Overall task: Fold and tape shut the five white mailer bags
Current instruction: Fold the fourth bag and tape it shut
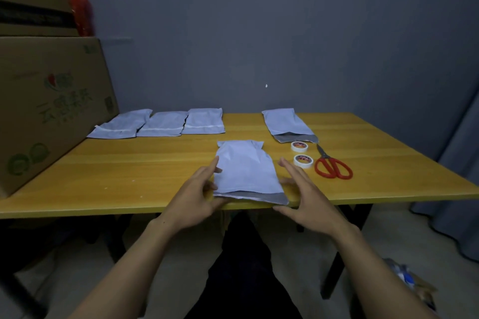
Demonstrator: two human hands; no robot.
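A white mailer bag [245, 167] lies at the table's front edge, its grey open end towards me. My left hand [199, 191] touches the bag's left side with straight fingers. My right hand [303, 194] is at its right side, fingers straight, thumb near the grey corner. Three white mailer bags lie in a row at the back left: one [121, 124], a second [163, 124], a third [204, 122]. Another mailer bag [285, 123] with a grey open end lies at the back right.
Two tape rolls [299, 146] [303, 161] and red-handled scissors [331, 166] lie right of the front bag on the yellow table [129, 163]. Large cardboard boxes [46, 101] stand on the table's left end. A grey wall stands behind.
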